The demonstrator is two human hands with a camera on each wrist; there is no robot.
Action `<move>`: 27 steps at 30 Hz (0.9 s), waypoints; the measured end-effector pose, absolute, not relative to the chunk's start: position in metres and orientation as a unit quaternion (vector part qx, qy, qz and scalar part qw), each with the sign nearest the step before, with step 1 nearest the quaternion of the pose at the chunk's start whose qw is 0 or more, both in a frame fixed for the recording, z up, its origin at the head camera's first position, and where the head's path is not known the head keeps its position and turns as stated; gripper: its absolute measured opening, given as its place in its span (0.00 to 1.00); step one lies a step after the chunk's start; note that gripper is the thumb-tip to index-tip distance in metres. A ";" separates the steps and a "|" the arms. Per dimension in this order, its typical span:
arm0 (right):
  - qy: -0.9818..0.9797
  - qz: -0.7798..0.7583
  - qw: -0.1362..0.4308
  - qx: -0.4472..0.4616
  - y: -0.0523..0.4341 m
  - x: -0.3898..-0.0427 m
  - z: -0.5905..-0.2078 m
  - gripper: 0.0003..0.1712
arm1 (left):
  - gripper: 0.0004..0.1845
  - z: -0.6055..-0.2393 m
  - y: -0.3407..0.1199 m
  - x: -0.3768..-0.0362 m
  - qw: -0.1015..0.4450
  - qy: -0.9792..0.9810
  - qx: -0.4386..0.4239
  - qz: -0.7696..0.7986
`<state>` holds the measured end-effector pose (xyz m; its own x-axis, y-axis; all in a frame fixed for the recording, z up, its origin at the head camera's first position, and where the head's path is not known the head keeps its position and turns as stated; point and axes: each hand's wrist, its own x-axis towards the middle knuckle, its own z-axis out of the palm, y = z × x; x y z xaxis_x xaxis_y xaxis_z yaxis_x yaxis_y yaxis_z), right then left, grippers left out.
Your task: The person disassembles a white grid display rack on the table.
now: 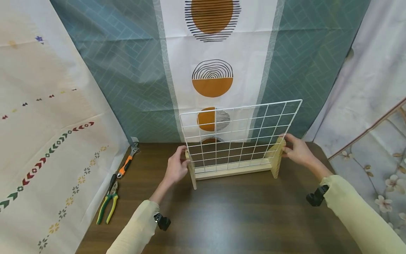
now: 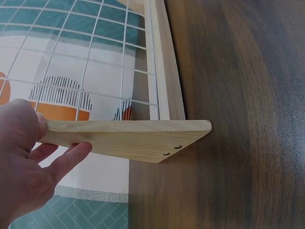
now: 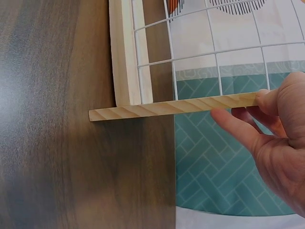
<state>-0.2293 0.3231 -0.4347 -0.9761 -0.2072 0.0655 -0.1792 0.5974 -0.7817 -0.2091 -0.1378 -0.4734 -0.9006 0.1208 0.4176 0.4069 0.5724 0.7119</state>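
Note:
A pale wooden rack (image 1: pixel 234 173) with a white wire grid (image 1: pixel 241 107) stands on the table, the grid rising above its crossbar. At the rack's left side, my left hand (image 1: pixel 176 167) pinches the upper part of the side panel (image 2: pixel 119 138), fingers against its outer face. Two screw heads (image 2: pixel 177 147) show low on that panel in the left wrist view. My right hand (image 3: pixel 281 148) grips the upper part of the other side panel (image 3: pixel 176 106), thumb on the edge and fingers on the outside. Where the grid meets the right panel's top, the fingers partly hide it.
Along the dark wood table's (image 1: pixel 241 215) left edge lie pliers (image 1: pixel 109 203) with green and yellow handles and an adjustable wrench (image 1: pixel 128 160) with an orange and black handle. A patterned curtain (image 1: pixel 136 88) hangs behind the rack, and cloths hang at both sides.

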 end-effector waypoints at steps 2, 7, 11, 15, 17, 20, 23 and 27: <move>0.891 -0.440 0.011 -0.114 0.322 -0.228 -0.434 0.27 | 0.25 -0.473 -0.139 -0.209 0.164 -0.872 -0.151 -0.437; 0.883 -0.451 0.004 -0.131 0.321 -0.226 -0.433 0.26 | 0.25 -0.475 -0.142 -0.206 0.167 -0.871 -0.150 -0.437; 0.882 -0.453 0.010 -0.131 0.318 -0.224 -0.434 0.27 | 0.24 -0.475 -0.144 -0.201 0.169 -0.870 -0.150 -0.438; 0.877 -0.461 0.004 -0.134 0.316 -0.223 -0.436 0.26 | 0.23 -0.474 -0.147 -0.197 0.174 -0.869 -0.152 -0.439; 0.876 -0.462 0.002 -0.136 0.315 -0.222 -0.436 0.26 | 0.24 -0.474 -0.148 -0.196 0.175 -0.868 -0.153 -0.439; 0.877 -0.461 0.002 -0.136 0.315 -0.221 -0.437 0.26 | 0.24 -0.475 -0.149 -0.193 0.173 -0.867 -0.152 -0.442; 0.877 -0.460 0.007 -0.136 0.313 -0.220 -0.436 0.27 | 0.24 -0.476 -0.151 -0.192 0.168 -0.866 -0.150 -0.446; 0.877 -0.461 0.011 -0.137 0.310 -0.218 -0.435 0.28 | 0.25 -0.477 -0.153 -0.189 0.165 -0.866 -0.150 -0.447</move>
